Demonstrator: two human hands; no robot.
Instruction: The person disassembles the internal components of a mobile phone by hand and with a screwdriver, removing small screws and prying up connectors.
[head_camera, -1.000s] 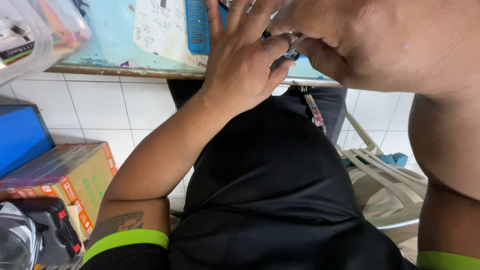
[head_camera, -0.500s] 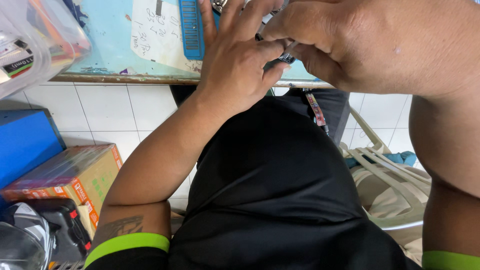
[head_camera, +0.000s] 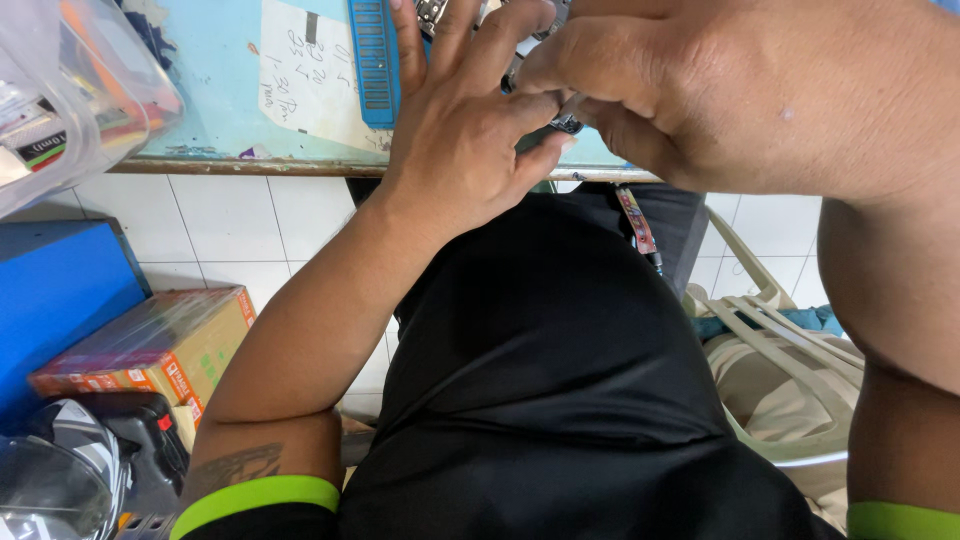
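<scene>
A person's left hand (head_camera: 455, 150) lies open against a small metal part (head_camera: 560, 122) that the right hand (head_camera: 700, 90) pinches above the table edge (head_camera: 300, 166). Held past that edge, the part could slip and drop to the floor

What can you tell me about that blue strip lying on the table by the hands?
The blue strip looks like flat plastic, long and narrow, with a ladder of short dark slots down its middle. It lies on the pale blue table beside a sheet of paper. Its top runs out of view, and the left hand covers its right edge.
</scene>
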